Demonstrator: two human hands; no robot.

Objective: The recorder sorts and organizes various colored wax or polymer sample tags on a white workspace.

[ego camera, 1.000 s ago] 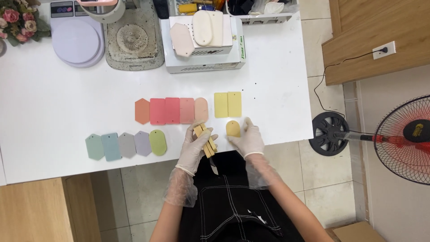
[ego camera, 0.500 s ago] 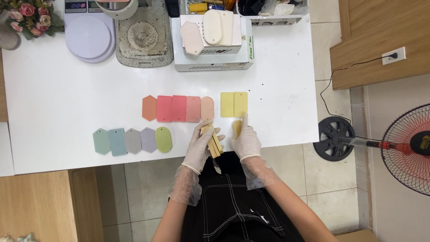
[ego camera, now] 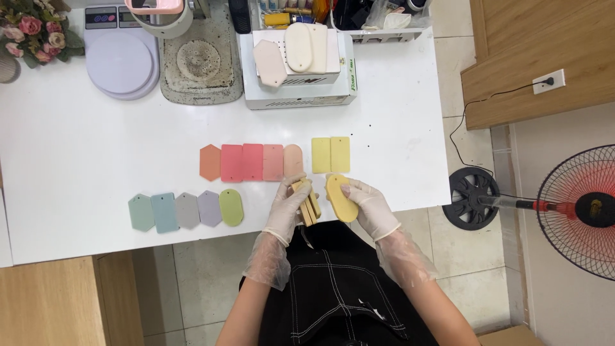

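Seen from above, near the surface edge: gloved left hand with fingers clenched on a small stack of yellow tags; gloved right hand with fingers pinching one yellow oval tag by its edges. Probably light, stiff, slick under gloves, perhaps brittle; best gripped at the rims. Beyond, rows of pastel tags, then a white box and scale.
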